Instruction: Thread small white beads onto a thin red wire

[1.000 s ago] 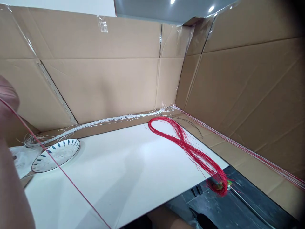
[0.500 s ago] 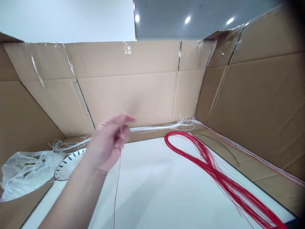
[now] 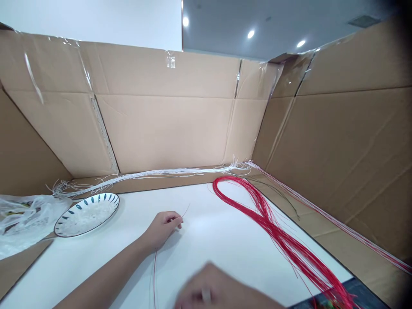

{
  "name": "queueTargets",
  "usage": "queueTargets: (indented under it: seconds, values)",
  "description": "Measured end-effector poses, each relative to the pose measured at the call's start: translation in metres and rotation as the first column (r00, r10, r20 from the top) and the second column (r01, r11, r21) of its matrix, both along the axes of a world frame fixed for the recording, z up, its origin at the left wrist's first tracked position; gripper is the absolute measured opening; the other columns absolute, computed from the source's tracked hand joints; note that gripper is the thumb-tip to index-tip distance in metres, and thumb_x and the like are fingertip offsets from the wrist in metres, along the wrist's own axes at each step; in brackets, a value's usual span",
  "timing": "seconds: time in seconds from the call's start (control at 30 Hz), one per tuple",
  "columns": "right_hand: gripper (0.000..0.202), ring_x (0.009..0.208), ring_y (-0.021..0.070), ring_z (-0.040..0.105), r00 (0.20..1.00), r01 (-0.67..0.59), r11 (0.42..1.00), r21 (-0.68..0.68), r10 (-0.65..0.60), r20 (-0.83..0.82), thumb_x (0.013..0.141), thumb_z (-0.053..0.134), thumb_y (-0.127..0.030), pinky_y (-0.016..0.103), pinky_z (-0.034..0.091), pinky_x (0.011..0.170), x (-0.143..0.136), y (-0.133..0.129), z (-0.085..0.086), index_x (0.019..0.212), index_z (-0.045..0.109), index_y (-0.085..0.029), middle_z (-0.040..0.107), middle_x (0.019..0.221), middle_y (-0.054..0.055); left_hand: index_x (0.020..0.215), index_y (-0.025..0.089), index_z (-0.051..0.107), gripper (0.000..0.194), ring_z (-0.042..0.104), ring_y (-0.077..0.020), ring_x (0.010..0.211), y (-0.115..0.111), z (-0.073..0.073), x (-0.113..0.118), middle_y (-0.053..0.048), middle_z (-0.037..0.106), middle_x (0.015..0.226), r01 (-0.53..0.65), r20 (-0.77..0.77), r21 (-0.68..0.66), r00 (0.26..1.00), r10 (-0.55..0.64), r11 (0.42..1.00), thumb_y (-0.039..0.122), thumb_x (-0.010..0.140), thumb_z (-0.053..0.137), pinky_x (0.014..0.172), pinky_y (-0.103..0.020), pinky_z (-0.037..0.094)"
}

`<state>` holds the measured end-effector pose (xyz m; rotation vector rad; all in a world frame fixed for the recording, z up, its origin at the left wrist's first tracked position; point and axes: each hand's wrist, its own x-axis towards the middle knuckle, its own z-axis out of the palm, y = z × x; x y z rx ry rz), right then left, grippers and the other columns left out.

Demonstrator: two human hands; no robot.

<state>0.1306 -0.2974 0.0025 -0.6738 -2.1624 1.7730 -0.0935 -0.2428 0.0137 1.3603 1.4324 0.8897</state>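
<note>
My left hand (image 3: 165, 229) is low over the white tabletop (image 3: 199, 240), its fingers pinched on a thin red thread (image 3: 155, 274). A short end of the thread sticks out past the fingertips, and the longer part hangs from beneath the wrist toward the near edge. Blurred by motion at the bottom centre, my right hand (image 3: 206, 287) has curled fingers; what they hold, if anything, is not clear. To the right lies a looped bundle of red threads (image 3: 273, 227).
An oval plate (image 3: 86, 214) with white bits stands at the left beside a clear plastic bag (image 3: 28, 219). White threads (image 3: 154, 172) run along the back cardboard wall (image 3: 167, 128). Pinkish-white strands (image 3: 322, 210) lie along the right wall.
My left hand has come down from in front of the back wall to the tabletop with the thread. My right hand has come into view at the bottom. The view has shifted slightly.
</note>
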Motion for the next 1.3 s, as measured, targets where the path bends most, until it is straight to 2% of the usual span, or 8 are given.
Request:
queueTargets:
  seconds: [0.03, 0.1, 0.2, 0.3, 0.5, 0.67, 0.87, 1.3]
  values:
    - [0.027, 0.067, 0.0141, 0.061, 0.987, 0.145, 0.988, -0.05, -0.148, -0.064, 0.097, 0.066, -0.042, 0.028, 0.052, 0.065, -0.014, 0.023, 0.005, 0.091, 0.069, -0.015, 0.067, 0.077, 0.001, 0.095, 0.014, 0.067, 0.026, 0.062, -0.0116, 0.065, -0.001, 0.001, -0.01, 0.0, 0.066, 0.082, 0.003, 0.022, 0.0, 1.0, -0.003, 1.0, 0.038, 0.1, 0.064, 0.06, -0.026, 0.055]
    - [0.03, 0.058, 0.0108, 0.051, 0.906, 0.364, 0.92, -0.147, -0.386, -0.174, 0.093, 0.066, -0.044, 0.025, 0.042, 0.058, -0.048, 0.069, 0.012, 0.077, 0.061, -0.019, 0.056, 0.063, -0.004, 0.089, 0.014, 0.065, 0.029, 0.052, -0.0082, 0.053, -0.001, 0.002, -0.028, 0.003, 0.061, 0.072, 0.021, 0.08, -0.007, 0.997, -0.02, 1.0, 0.04, 0.101, 0.062, 0.051, -0.022, 0.047]
    - [0.032, 0.054, 0.0102, 0.049, 0.836, 0.407, 0.868, -0.283, -0.479, -0.268, 0.082, 0.07, -0.05, 0.026, 0.038, 0.056, -0.094, 0.121, 0.01, 0.085, 0.061, -0.019, 0.057, 0.063, -0.004, 0.082, 0.014, 0.063, 0.035, 0.038, -0.0057, 0.043, 0.007, 0.001, -0.043, 0.006, 0.057, 0.064, 0.045, 0.177, -0.021, 0.983, -0.04, 0.999, 0.044, 0.101, 0.061, 0.043, -0.02, 0.033]
    - [0.036, 0.051, 0.011, 0.053, 0.821, 0.326, 0.859, -0.395, -0.464, -0.331, 0.067, 0.077, -0.046, 0.027, 0.04, 0.057, -0.119, 0.144, 0.002, 0.086, 0.064, -0.018, 0.06, 0.061, -0.004, 0.078, 0.014, 0.063, 0.036, 0.032, -0.0049, 0.043, 0.015, -0.003, -0.047, 0.004, 0.058, 0.06, 0.031, 0.271, -0.039, 0.962, -0.02, 0.999, 0.045, 0.095, 0.065, 0.044, -0.021, 0.022]
    - [0.035, 0.062, 0.0151, 0.064, 0.832, 0.174, 0.836, -0.52, -0.407, -0.377, 0.059, 0.085, -0.039, 0.032, 0.049, 0.067, -0.115, 0.147, 0.0, 0.081, 0.071, -0.015, 0.069, 0.069, 0.001, 0.078, 0.014, 0.068, 0.034, 0.034, -0.0054, 0.046, 0.019, -0.005, -0.05, -0.001, 0.066, 0.067, -0.053, 0.387, -0.096, 0.918, 0.086, 0.994, 0.047, 0.086, 0.07, 0.049, -0.024, 0.017]
    - [0.041, 0.059, 0.0135, 0.061, 0.815, 0.211, 0.827, -0.521, -0.443, -0.373, 0.06, 0.091, -0.048, 0.032, 0.047, 0.068, -0.115, 0.149, -0.002, 0.072, 0.068, -0.016, 0.067, 0.063, 0.0, 0.071, 0.014, 0.069, 0.039, 0.036, -0.0069, 0.048, 0.019, -0.002, -0.046, -0.001, 0.063, 0.063, -0.098, 0.363, -0.144, 0.921, 0.144, 0.985, 0.051, 0.08, 0.077, 0.049, -0.024, 0.017]
    - [0.037, 0.065, 0.0158, 0.065, 0.811, 0.26, 0.825, -0.501, -0.469, -0.351, 0.065, 0.089, -0.045, 0.033, 0.048, 0.074, -0.113, 0.142, -0.001, 0.071, 0.069, -0.016, 0.07, 0.065, 0.002, 0.069, 0.017, 0.071, 0.046, 0.036, -0.0094, 0.052, 0.016, 0.001, -0.037, 0.004, 0.049, 0.051, -0.238, 0.309, -0.096, 0.916, 0.256, 0.967, 0.062, 0.076, 0.079, 0.051, -0.024, 0.021]
    - [0.028, 0.064, 0.0145, 0.064, 0.806, 0.295, 0.774, -0.56, -0.517, -0.289, 0.07, 0.088, -0.038, 0.031, 0.051, 0.07, -0.103, 0.138, 0.002, 0.076, 0.071, -0.017, 0.069, 0.067, 0.001, 0.066, 0.018, 0.073, 0.033, 0.037, -0.0097, 0.051, 0.006, 0.001, -0.035, 0.002, 0.052, 0.055, -0.309, 0.226, -0.129, 0.916, 0.331, 0.942, 0.05, 0.075, 0.079, 0.051, -0.026, 0.023]
